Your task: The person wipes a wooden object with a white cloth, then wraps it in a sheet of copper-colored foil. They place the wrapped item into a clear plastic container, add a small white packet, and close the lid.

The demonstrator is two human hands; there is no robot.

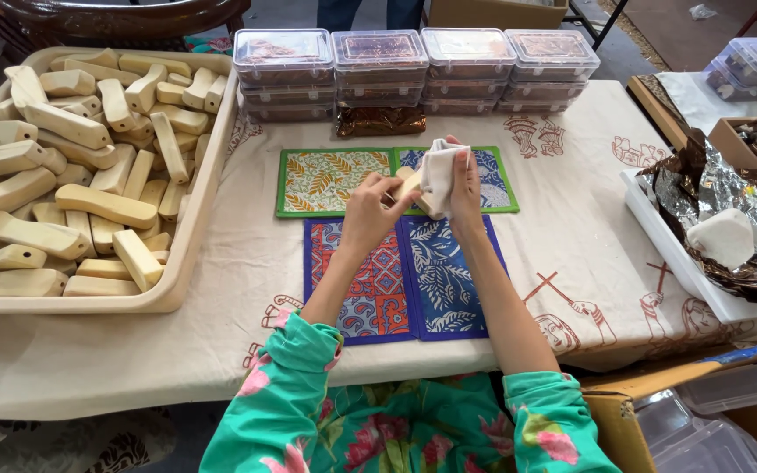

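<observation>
My left hand grips one end of a pale wooden piece over the patterned cloth mats. My right hand presses a white cloth against the other end of that piece. Both hands hover above the middle of the table, just over where the green-edged mats meet the blue-edged mats.
A big beige tray at the left holds several similar wooden pieces. Stacked clear lidded boxes line the far edge. A white tray with crinkled foil and a white lump stands at the right.
</observation>
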